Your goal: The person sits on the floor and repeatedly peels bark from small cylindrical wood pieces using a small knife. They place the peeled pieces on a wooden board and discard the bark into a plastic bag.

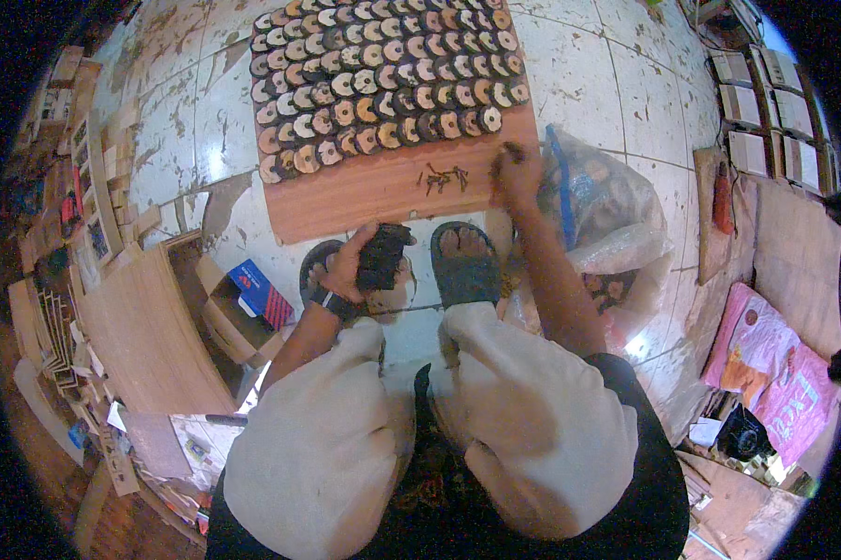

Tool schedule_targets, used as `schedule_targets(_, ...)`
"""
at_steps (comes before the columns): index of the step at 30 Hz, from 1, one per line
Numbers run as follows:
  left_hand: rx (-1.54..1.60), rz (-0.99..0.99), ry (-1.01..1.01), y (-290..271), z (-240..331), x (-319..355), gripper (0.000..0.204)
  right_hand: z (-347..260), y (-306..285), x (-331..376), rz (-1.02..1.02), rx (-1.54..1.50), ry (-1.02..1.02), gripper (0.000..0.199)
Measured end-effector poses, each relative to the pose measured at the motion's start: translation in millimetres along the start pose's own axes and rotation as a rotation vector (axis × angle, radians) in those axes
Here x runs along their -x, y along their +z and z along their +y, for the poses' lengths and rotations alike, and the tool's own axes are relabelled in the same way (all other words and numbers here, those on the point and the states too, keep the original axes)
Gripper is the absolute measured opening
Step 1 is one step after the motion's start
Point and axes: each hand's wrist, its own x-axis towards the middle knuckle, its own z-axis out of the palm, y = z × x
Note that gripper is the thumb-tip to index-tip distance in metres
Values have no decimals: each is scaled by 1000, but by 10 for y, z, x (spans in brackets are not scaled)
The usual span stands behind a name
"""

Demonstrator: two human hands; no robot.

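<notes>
We cannot tell what the small dark bits (444, 177) on the wooden board (364, 191) are; the right hand (517, 173) hides whatever its fingertips pinch, and the board's far end is cut off.

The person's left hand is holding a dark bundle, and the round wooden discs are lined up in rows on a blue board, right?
Not quite. The head view shows the discs on a reddish-brown wooden board, not a blue one. The left hand does hold a dark bundle.
</notes>
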Motion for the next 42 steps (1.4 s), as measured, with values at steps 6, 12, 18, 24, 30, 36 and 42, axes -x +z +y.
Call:
schedule_targets(6,-8,-17,73,71,59,80,56,-214,-17,571,-243,270,-336,23)
schedule_targets(12,-135,-181,254,262,195,157,71,-374,-15,540,-316,399,-186,31)
schedule_targets(18,-325,-152,257,270,244,164,70,-319,30,565,-182,525,-330,23)
schedule_targets(24,-457,-26,296,269,234,160,64,-701,-208,775,-390,83,-116,21)
schedule_targets(30,-1055,38,449,309,289,126,60,-1329,-450,870,-992,-242,441,23)
schedule_targets(36,-1342,18,739,319,301,112,59,-1516,-372,963,-1035,-181,489,25)
schedule_targets(42,-1427,-2,654,370,300,124,59,-1375,-288,1120,-955,-255,399,32)
